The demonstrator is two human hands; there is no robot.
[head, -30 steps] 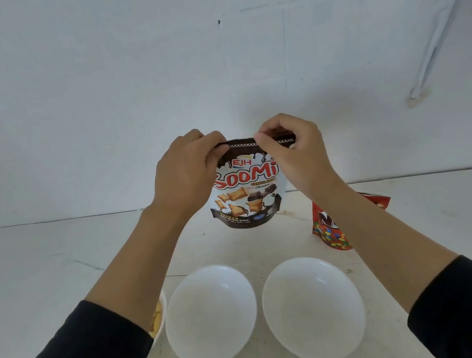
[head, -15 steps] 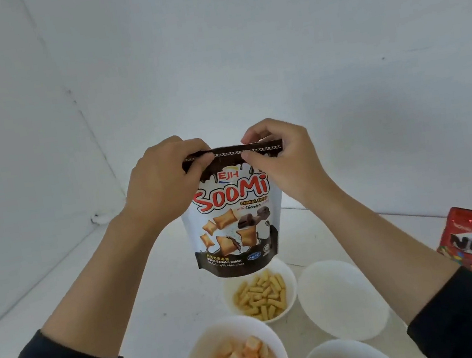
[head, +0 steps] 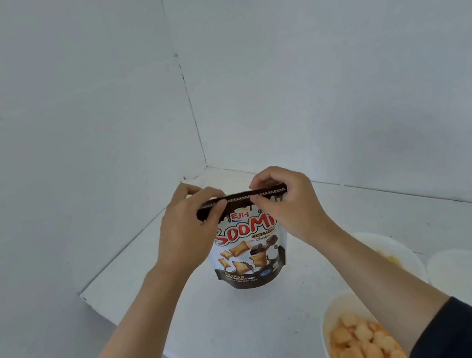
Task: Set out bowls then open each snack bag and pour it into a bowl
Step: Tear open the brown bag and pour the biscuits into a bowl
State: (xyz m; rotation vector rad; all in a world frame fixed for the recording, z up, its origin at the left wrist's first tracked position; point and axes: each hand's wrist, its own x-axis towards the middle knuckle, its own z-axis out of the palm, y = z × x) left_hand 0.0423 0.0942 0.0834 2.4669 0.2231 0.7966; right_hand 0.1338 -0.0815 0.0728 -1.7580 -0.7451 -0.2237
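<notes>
My left fingers (head: pixel 216 210) and right fingers (head: pixel 266 201) each pinch the dark top seal of the Soomi cereal snack bag (head: pixel 248 256). The bag hangs upright below them over the table (head: pixel 249 328), seal not yet torn. The bowl of orange puffs (head: pixel 361 343) sits down and right of the right fingers.
</notes>
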